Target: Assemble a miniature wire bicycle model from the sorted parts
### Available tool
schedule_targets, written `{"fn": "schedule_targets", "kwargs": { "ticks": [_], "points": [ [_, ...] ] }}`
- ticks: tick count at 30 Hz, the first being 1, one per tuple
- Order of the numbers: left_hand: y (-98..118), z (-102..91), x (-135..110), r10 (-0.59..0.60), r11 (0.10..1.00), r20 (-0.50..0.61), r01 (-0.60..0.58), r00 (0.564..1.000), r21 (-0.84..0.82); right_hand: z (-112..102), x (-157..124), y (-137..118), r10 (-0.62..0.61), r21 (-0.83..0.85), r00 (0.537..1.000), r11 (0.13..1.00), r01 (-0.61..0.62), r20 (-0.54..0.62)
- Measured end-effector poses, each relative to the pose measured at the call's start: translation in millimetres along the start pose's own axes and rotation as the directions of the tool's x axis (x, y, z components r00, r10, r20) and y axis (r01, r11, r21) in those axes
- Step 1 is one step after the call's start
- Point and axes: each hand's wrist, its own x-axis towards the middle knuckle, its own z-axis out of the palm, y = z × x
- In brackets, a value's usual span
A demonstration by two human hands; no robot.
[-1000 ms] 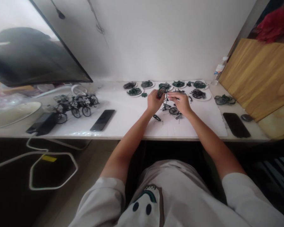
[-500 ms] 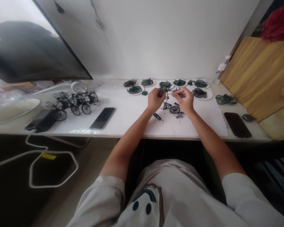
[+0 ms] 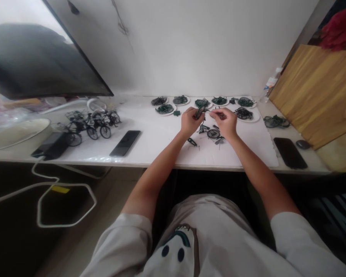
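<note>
My left hand [image 3: 189, 121] is closed on a small dark model bicycle wheel [image 3: 200, 112], tilted so that it looks narrow. Close beside it, my right hand [image 3: 227, 123] pinches a thin light-coloured piece [image 3: 208, 112] that reaches to the wheel; its kind is too small to make out. Below my hands lie a loose spoked wheel [image 3: 213, 133], a dark green frame part [image 3: 203, 128], a flat dark part [image 3: 192, 142] and thin wire-like pieces [image 3: 219, 141]. My fingers hide part of what they hold.
Small white plates with dark bicycle parts, one a plate [image 3: 256, 116], line the wall. Assembled model bicycles [image 3: 92, 125] stand left, near a phone [image 3: 125, 143] and a black box [image 3: 51, 146]. Another phone [image 3: 290, 152], more parts [image 3: 276, 121] and a wooden board [image 3: 320, 92] are right.
The wheel in my left hand has turned and now looks narrower. My right hand keeps its pinch, and both hands stay nearly in place.
</note>
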Motion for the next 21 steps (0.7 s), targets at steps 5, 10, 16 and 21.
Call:
{"fn": "schedule_targets", "kwargs": {
  "ticks": [5,10,16,21],
  "points": [
    [2,-0.3,0,-0.009,1.0,0.016,0.009,1.0,0.025,0,0,-1,0.012,-0.03,1.0,0.999,-0.011,0.007],
    [-1,0.6,1,-0.028,0.999,-0.002,0.028,1.0,0.021,1,1,4,0.002,-0.074,0.999,0.997,0.001,0.04],
    [0,0.4,1,-0.024,1.0,0.007,0.023,1.0,0.021,0,4,9,-0.063,-0.028,0.994,0.997,0.066,0.093],
    [-1,0.9,0,-0.022,1.0,0.048,0.022,0.999,-0.006,0,5,5,-0.012,-0.066,0.988,0.998,0.022,0.151]
  ]
}}
